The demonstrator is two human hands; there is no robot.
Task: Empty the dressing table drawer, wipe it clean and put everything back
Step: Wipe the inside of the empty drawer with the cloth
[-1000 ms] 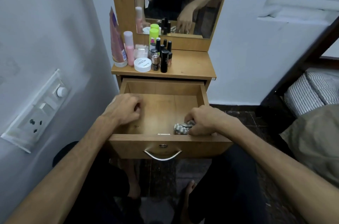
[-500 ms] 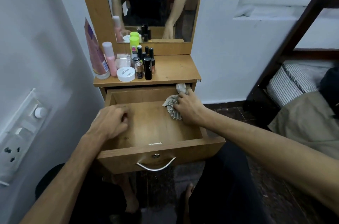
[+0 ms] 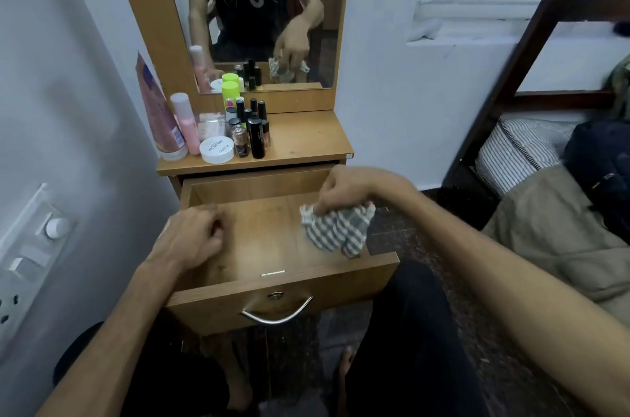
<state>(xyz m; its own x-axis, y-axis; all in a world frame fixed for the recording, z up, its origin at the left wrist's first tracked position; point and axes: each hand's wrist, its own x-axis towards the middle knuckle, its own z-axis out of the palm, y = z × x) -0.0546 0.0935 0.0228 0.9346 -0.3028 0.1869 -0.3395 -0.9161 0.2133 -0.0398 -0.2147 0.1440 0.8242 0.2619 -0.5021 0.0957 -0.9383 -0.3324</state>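
The wooden drawer (image 3: 283, 293) of the dressing table stands pulled out, with nothing lying on its floor. My right hand (image 3: 344, 189) holds a grey and white striped cloth (image 3: 337, 229) lifted above the drawer's right side, the cloth hanging down over the right wall. My left hand (image 3: 191, 239) rests curled on the drawer's left wall, fingers closed. Cosmetics stand grouped on the left of the tabletop (image 3: 306, 140): a pink tube (image 3: 160, 123), a pink bottle (image 3: 185, 123), a white jar (image 3: 217, 149), a green-capped bottle (image 3: 230, 92) and several small black bottles (image 3: 256, 137).
A mirror (image 3: 259, 7) rises behind the tabletop. A wall with a switch panel (image 3: 30, 249) is close on the left. A dark bed frame (image 3: 504, 82) with a striped pillow (image 3: 518, 154) and bedding stands to the right. My legs and bare feet are under the drawer.
My right hand moved the cloth from the drawer's front right corner to the back right, then lifted it up off the floor. My left hand stayed on the left wall.
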